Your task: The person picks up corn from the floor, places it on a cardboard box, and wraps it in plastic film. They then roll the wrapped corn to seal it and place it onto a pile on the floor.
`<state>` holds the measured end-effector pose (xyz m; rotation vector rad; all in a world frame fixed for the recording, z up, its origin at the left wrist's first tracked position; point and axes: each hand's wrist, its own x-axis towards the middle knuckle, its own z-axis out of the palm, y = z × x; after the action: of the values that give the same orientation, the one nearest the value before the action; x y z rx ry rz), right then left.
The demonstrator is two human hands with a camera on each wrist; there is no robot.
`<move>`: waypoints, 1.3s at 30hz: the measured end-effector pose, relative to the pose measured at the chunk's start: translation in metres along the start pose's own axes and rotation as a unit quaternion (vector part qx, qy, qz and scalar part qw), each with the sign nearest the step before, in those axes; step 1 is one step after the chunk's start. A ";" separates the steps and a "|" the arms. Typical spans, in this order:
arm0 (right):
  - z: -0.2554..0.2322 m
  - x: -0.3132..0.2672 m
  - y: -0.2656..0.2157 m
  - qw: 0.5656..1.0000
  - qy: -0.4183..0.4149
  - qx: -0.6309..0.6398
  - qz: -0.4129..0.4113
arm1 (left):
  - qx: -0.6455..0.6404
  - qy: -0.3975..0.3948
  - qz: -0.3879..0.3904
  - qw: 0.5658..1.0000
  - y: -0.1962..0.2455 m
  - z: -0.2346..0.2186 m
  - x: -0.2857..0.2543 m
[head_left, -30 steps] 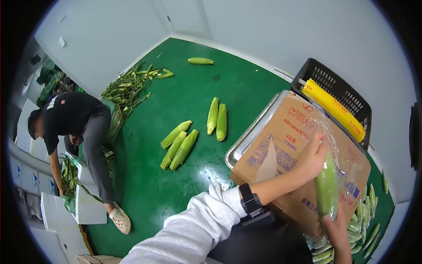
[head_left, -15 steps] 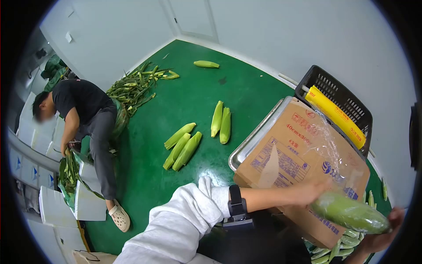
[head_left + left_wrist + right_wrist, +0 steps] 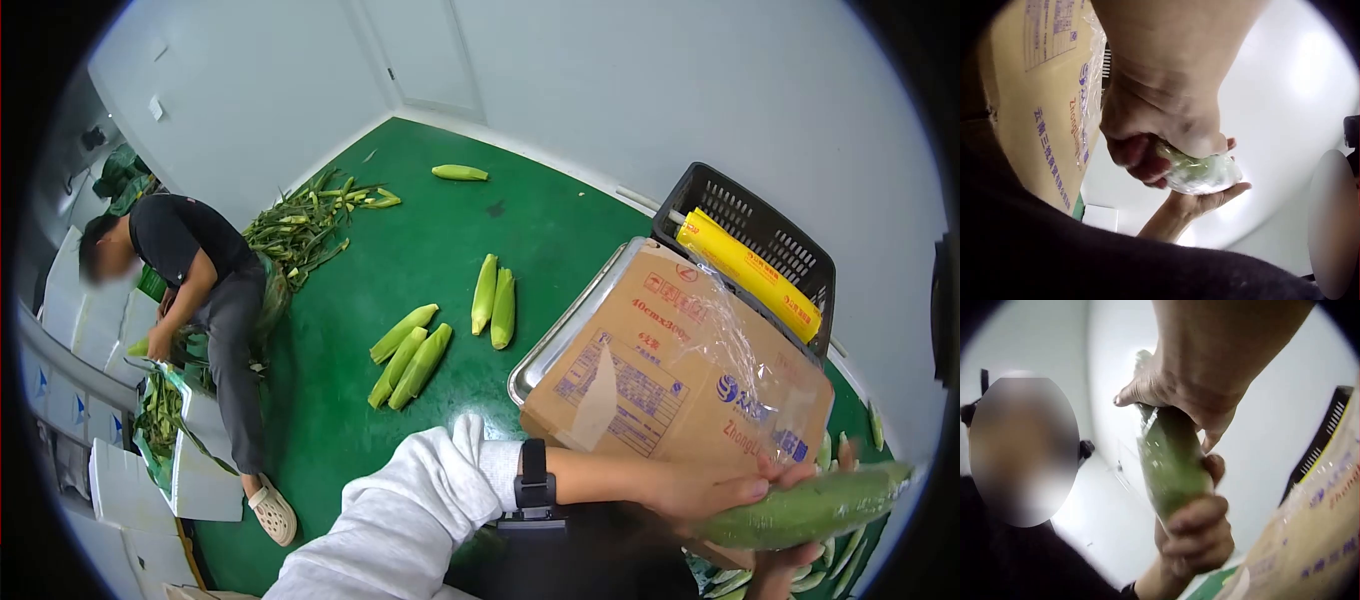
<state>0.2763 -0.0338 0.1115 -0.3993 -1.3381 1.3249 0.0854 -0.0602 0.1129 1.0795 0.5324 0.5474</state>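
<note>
An ear of corn (image 3: 830, 508), green-husked and wrapped in shiny clear film, lies across both hands over the lower right corner of the cardboard box. My left hand (image 3: 700, 495) grips its near end; in the left wrist view the fingers curl round it. From below, my right hand (image 3: 775, 572) holds the ear, with thumb and fingers on opposite sides. In the right wrist view the ear (image 3: 1172, 462) stretches between the two hands. Clear plastic film (image 3: 735, 335) lies crumpled on the box (image 3: 650, 340).
A metal tray (image 3: 530, 375) sits under the box, beside a black crate (image 3: 800, 240) with a yellow roll (image 3: 750, 272). Several wrapped ears (image 3: 848, 560) lie lower right. Unwrapped ears (image 3: 420, 365) and a husk pile (image 3: 305, 225) lie on the green floor. A person (image 3: 215, 270) sits left.
The ear has turned from upright to nearly level and moved down and right. My left hand has moved down to its near end; the right hand has shifted underneath.
</note>
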 end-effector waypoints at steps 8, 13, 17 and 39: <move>-0.152 -0.077 -0.038 0.898 0.429 -0.049 0.081 | 0.443 0.202 0.213 0.847 -0.087 -0.031 -0.029; -0.401 -0.275 0.033 0.815 0.440 -0.294 0.238 | 0.427 0.352 0.184 0.812 -0.120 -0.039 -0.085; -0.448 -0.309 0.057 0.615 0.445 -0.527 0.382 | 0.504 0.396 0.116 0.759 -0.108 -0.044 -0.091; -0.147 -0.084 0.055 0.874 -0.083 -0.356 0.320 | 0.618 0.449 0.200 0.613 -0.160 -0.084 -0.173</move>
<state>0.4001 -0.0213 -0.0164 -1.3570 -1.9246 1.3535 -0.0737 -0.1759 -0.0415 2.2767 1.7554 1.2037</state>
